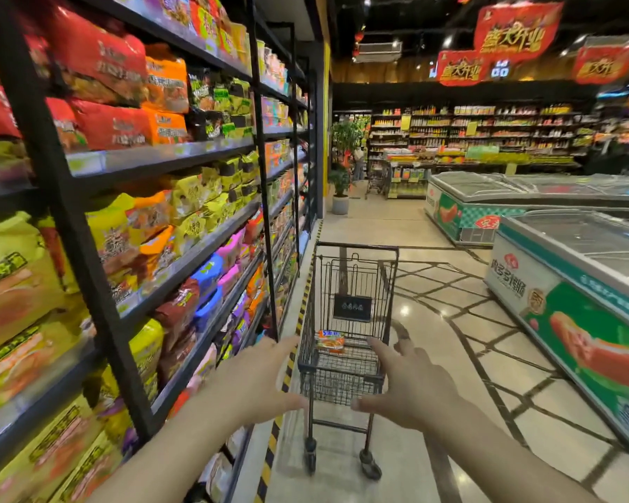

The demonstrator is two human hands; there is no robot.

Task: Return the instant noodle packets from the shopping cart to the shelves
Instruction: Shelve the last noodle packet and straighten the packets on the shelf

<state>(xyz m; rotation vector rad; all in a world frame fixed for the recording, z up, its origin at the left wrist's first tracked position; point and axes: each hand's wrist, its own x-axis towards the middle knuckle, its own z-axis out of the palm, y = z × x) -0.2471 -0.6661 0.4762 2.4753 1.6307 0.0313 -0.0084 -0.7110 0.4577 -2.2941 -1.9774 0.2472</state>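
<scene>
A black wire shopping cart (353,281) stands in the aisle ahead of me, beside the shelves. One orange instant noodle packet (330,341) lies in its basket. My left hand (255,383) and my right hand (411,386) are stretched out toward the cart's near end, fingers straight and spread, holding nothing. Neither hand touches the cart. The tall black shelves (182,157) on my left are packed with red, orange, yellow, blue and pink noodle packs.
Two chest freezers (567,281) line the right side of the aisle. A yellow-black hazard strip (287,372) runs along the shelf base. Tiled floor lies between cart and freezers. More shelving and potted plants (342,176) stand far ahead.
</scene>
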